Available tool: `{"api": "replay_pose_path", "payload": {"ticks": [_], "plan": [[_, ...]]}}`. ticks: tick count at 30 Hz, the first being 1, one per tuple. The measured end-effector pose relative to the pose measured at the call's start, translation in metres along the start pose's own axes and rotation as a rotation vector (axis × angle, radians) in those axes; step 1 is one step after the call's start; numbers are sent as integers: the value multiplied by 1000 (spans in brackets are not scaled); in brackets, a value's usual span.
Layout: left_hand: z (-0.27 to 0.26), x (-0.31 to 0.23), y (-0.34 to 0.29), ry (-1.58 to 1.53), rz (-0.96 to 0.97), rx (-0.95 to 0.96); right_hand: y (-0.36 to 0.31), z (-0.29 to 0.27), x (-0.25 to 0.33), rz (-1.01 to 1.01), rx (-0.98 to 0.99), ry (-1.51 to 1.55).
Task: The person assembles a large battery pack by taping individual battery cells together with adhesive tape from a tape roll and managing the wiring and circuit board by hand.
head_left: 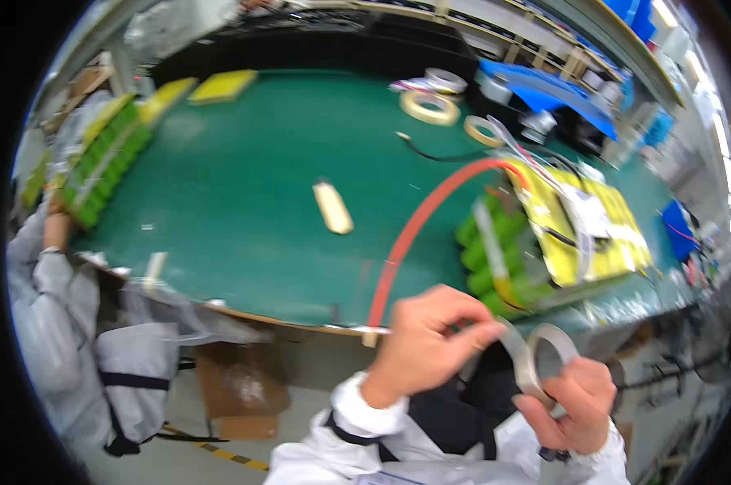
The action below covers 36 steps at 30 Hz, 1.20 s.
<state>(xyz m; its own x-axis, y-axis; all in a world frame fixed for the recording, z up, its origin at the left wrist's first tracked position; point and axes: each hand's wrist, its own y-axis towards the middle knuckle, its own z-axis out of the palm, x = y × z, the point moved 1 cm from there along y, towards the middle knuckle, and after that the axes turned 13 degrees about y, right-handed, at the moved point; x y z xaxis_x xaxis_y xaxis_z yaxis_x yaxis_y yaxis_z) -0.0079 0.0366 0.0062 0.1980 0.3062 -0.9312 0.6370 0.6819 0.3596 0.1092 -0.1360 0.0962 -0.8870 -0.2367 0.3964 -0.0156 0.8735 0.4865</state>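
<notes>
In front of the table edge, my right hand [574, 398] grips a roll of whitish tape [558, 341]. Thumb and fingers of my left hand [432, 341] are pinched on the free end, and a short tape strip [513, 346] runs between the two hands. Just beyond them sits a battery pack [495, 242] of green cylindrical cells with a yellow sheet [596, 226] on it. White and black wires lie over that sheet. A thick red cable [418, 222] arches from the pack to the table edge, close to my left hand.
A cream-handled tool [332, 208] lies mid-table. Tape rolls [428, 107] and a blue sheet [547, 90] are at the back right. At the left, a co-worker's hand [56, 229] touches another green pack [107, 162], near yellow pieces [222, 86]. A cardboard box [240, 388] stands below.
</notes>
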Motion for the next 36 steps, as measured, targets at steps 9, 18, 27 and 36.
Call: {"api": "replay_pose_path", "payload": {"ticks": [9, 18, 27, 36], "plan": [[-17, -19, -44, 187, 179, 57, -19, -11, 18, 75, 259, 431], [-34, -22, -44, 235, 78, 68, 9, -17, 12, 102, 371, 500], [-20, -18, -33, 249, 158, 90, -1, -26, 8, 231, 281, 479], [6, -22, -31, 208, 24, 159, -22, -27, -5, 272, 235, 235]]}}
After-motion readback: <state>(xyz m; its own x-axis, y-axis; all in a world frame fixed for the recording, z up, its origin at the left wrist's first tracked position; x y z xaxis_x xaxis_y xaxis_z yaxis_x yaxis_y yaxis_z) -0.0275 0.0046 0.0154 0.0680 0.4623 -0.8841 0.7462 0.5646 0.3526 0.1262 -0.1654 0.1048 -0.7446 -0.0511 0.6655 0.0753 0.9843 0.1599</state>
